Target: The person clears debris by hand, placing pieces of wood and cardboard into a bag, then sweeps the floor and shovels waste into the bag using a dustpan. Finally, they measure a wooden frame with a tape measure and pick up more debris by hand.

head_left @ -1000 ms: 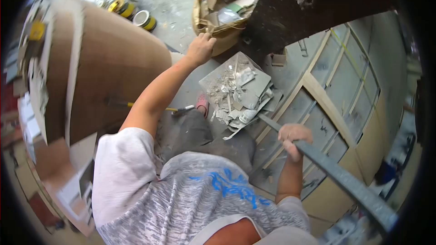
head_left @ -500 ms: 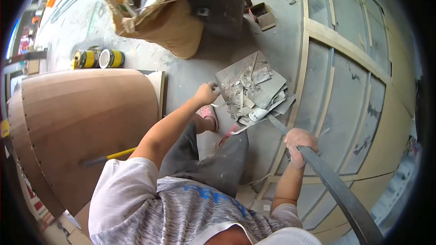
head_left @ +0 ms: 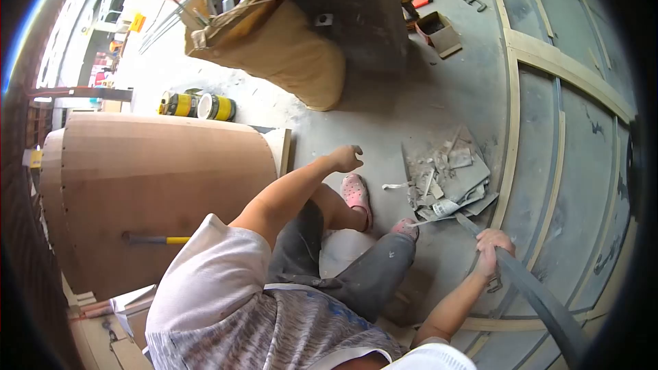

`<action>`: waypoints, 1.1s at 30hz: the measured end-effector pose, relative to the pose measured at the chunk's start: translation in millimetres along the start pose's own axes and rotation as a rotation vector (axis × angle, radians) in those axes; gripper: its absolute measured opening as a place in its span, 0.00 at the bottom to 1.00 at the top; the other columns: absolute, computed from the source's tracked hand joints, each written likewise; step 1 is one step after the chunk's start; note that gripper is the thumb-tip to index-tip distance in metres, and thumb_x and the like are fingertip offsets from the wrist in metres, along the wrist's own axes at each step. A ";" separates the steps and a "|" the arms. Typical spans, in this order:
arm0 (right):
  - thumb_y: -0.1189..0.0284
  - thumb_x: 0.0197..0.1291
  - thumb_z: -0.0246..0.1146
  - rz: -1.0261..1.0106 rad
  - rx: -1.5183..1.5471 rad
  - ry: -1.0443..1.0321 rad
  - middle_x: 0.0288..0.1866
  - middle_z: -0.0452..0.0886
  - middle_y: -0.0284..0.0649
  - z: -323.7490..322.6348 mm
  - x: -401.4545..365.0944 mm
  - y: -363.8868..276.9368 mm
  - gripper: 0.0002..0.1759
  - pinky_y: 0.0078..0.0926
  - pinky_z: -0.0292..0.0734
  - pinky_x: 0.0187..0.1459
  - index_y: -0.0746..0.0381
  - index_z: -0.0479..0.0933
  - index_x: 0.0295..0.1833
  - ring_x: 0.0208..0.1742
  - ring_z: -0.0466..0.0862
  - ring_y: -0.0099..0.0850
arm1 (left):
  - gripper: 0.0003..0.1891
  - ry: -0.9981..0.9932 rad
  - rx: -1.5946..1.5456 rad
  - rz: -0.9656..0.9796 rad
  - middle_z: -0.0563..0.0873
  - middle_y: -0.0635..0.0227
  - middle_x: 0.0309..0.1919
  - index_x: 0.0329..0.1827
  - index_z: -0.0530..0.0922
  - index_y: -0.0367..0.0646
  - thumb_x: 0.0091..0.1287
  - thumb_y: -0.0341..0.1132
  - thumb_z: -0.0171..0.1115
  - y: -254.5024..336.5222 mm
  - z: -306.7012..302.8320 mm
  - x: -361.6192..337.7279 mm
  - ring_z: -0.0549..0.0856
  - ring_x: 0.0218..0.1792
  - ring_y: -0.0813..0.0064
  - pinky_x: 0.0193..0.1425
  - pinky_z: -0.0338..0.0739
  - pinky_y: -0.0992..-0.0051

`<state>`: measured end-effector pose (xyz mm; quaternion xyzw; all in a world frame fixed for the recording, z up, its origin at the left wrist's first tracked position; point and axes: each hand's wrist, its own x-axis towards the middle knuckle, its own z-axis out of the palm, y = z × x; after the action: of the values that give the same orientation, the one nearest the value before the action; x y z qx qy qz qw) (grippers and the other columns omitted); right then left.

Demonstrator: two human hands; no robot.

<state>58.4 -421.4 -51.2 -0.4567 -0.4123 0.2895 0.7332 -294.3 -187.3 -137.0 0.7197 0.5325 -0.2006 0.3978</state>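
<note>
My left hand (head_left: 346, 158) hovers over the floor left of the debris, fingers loosely bent and apart, with nothing visible in them. My right hand (head_left: 495, 245) is closed around a long, flat grey handle (head_left: 541, 301). That handle slants from the lower right up to a heap of scraps (head_left: 445, 175), where its far end meets the pile's near edge. Broken grey board pieces, dust and crumpled bits make up the heap, on what looks like a flat pan mostly hidden beneath. A small white scrap (head_left: 394, 186) lies just left of it.
At left is a curved wooden panel (head_left: 164, 185) with a yellow-and-grey tool handle (head_left: 161, 239) on it. A brown paper sack (head_left: 288, 55), paint cans (head_left: 216, 107) and a small box (head_left: 439, 33) stand ahead. A framed panel (head_left: 541, 164) lies along the right.
My left hand has drawn back leftward from the heap's edge. The right hand keeps its hold on the handle. My head view has shifted, so everything sits further right and lower.
</note>
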 end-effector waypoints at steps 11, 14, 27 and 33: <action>0.71 0.52 0.58 0.624 -0.887 0.064 0.45 0.78 0.47 -38.1 -60.3 -28.9 0.13 0.32 0.66 0.55 0.66 0.73 0.42 0.47 0.76 0.39 | 0.11 0.664 -0.275 0.024 0.84 0.63 0.28 0.41 0.79 0.35 0.60 0.33 0.58 1.0 -201.1 -166.4 0.81 0.25 0.78 0.33 0.76 0.77; 0.65 0.53 0.61 1.131 -0.856 0.199 0.57 0.72 0.47 -34.8 -114.6 -26.1 0.30 0.33 0.62 0.59 0.68 0.65 0.60 0.57 0.71 0.38 | 0.12 1.087 -0.449 -0.092 0.84 0.61 0.25 0.36 0.81 0.39 0.59 0.39 0.59 -9.7 -299.3 -208.6 0.82 0.22 0.71 0.32 0.75 0.73; 0.44 0.45 0.63 1.434 -0.405 -0.307 0.38 0.80 0.51 544.7 253.6 11.5 0.38 0.40 0.74 0.40 0.71 0.75 0.46 0.45 0.79 0.39 | 0.16 0.644 0.086 -0.385 0.81 0.53 0.45 0.44 0.79 0.39 0.57 0.38 0.53 -132.4 -546.5 -56.2 0.79 0.49 0.56 0.51 0.73 0.64; 0.60 0.44 0.64 0.893 -0.635 -0.721 0.22 0.78 0.52 555.9 245.4 18.5 0.22 0.36 0.74 0.30 0.73 0.77 0.28 0.27 0.80 0.37 | 0.14 0.474 0.582 -0.037 0.83 0.52 0.36 0.30 0.82 0.39 0.56 0.35 0.48 -195.0 -508.1 -76.8 0.82 0.39 0.55 0.43 0.76 0.63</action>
<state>-304.8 22.5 150.4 -0.6526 -0.4683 0.5652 0.1879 -570.5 188.3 154.1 0.8194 0.5434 -0.1783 0.0386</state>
